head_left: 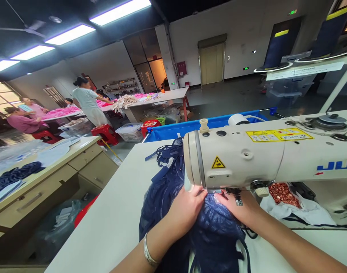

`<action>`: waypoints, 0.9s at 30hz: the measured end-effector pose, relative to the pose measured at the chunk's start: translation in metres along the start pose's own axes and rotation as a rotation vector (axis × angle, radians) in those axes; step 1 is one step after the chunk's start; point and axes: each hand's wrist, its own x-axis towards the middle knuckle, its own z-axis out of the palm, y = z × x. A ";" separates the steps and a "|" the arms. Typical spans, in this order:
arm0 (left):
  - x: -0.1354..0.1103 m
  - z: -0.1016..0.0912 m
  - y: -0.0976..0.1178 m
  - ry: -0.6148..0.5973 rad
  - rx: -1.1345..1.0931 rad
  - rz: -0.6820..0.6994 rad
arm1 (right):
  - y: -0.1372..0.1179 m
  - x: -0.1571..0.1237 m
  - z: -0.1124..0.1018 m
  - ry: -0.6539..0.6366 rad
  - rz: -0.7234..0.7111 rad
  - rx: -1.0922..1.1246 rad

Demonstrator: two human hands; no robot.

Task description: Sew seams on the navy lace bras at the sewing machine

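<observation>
A navy blue lace garment (219, 223) lies bunched on the white sewing table (105, 223), under the head of a white sewing machine (236, 151). My left hand (187, 208) grips the lace just left of the needle area, fingers closed and pressed down on it. On the other side, my right hand (238, 206) pinches the lace close under the machine head, its fingers partly hidden by machine parts. Needle and presser foot are hard to make out. Navy straps (169, 153) from the pile spread across the table behind the head.
A white cloth (310, 212) with copper-coloured bits lies under the machine arm. Navy thread cones (278, 45) stand at upper right. A blue fabric bin (173, 131) borders the table's back. At left is a drawer desk (48, 185). People work at far tables with pink fabric (62, 112).
</observation>
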 end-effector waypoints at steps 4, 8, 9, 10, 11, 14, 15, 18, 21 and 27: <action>0.001 0.000 0.001 -0.006 0.003 -0.005 | 0.000 0.001 -0.001 -0.005 0.014 -0.017; 0.002 -0.002 0.002 -0.019 -0.002 -0.013 | -0.001 0.001 -0.002 -0.021 0.003 -0.020; 0.002 -0.002 0.002 -0.019 -0.005 -0.014 | -0.001 0.002 -0.003 -0.020 0.002 -0.027; 0.002 -0.002 0.002 -0.019 -0.008 -0.016 | -0.001 0.002 -0.003 -0.019 0.007 -0.036; 0.002 -0.003 0.002 -0.019 -0.011 -0.018 | -0.001 0.002 -0.003 -0.020 0.015 -0.042; 0.001 -0.003 0.002 -0.015 -0.025 -0.021 | -0.002 0.002 -0.004 -0.022 0.027 -0.039; 0.001 -0.004 0.002 -0.013 -0.030 -0.021 | -0.002 0.002 -0.004 -0.022 0.027 -0.040; 0.001 -0.004 0.001 -0.007 -0.034 -0.020 | -0.002 0.001 -0.004 -0.013 0.016 -0.052; 0.001 -0.005 0.001 0.004 -0.036 -0.013 | -0.002 0.001 -0.003 -0.001 0.004 -0.045; 0.000 -0.004 0.001 0.001 -0.053 -0.009 | -0.001 0.001 -0.004 -0.019 0.041 0.056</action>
